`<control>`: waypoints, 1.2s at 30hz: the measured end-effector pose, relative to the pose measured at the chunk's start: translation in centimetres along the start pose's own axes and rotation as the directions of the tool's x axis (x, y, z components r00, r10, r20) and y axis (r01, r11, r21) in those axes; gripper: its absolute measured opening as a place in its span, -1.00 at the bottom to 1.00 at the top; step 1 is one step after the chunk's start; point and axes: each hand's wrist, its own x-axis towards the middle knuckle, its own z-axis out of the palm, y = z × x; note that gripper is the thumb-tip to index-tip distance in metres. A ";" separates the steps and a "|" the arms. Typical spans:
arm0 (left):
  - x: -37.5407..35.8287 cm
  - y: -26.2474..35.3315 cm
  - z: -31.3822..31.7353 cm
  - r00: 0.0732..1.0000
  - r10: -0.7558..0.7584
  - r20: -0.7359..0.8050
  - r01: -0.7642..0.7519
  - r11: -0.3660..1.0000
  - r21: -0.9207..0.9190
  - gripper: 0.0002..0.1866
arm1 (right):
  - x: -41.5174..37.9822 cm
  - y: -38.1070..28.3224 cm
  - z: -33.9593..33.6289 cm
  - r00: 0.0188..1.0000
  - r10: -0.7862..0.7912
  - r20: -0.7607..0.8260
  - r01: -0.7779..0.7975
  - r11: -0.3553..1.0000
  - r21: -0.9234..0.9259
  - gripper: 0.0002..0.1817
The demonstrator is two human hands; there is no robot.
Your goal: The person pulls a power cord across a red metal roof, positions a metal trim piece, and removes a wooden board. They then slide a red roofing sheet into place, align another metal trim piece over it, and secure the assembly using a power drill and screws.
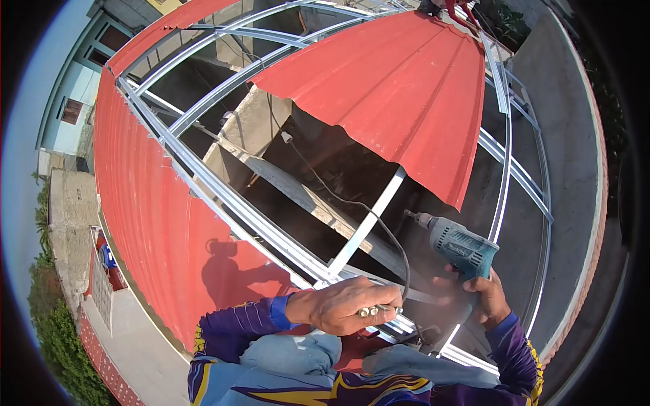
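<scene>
My left hand [355, 304] is closed around several small metal screws [371, 311], whose heads stick out below the fingers, above the steel roof frame. My right hand [484, 298] grips the handle of a teal power drill [460, 245], its bit pointing left over the opening in the frame. A grey cord [365, 203] runs from a white plug connector [286, 137] past my left hand. Beyond the drill lies a loose red roofing sheet [393, 95] across the metal beams.
Red roofing [149, 210] covers the left side. Silver beams [237, 210] cross deep openings, with a concrete wall [250, 125] below. Another person's gloved hand [430, 8] is at the sheet's far end. A curved concrete wall [569, 149] stands at right.
</scene>
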 end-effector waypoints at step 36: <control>-0.7 -17.9 -3.9 0.744 -0.503 -0.440 0.084 0.724 -0.685 -0.74 | -4.0 -0.7 1.9 0.866 -0.057 0.497 -0.224 0.844 0.488 -0.15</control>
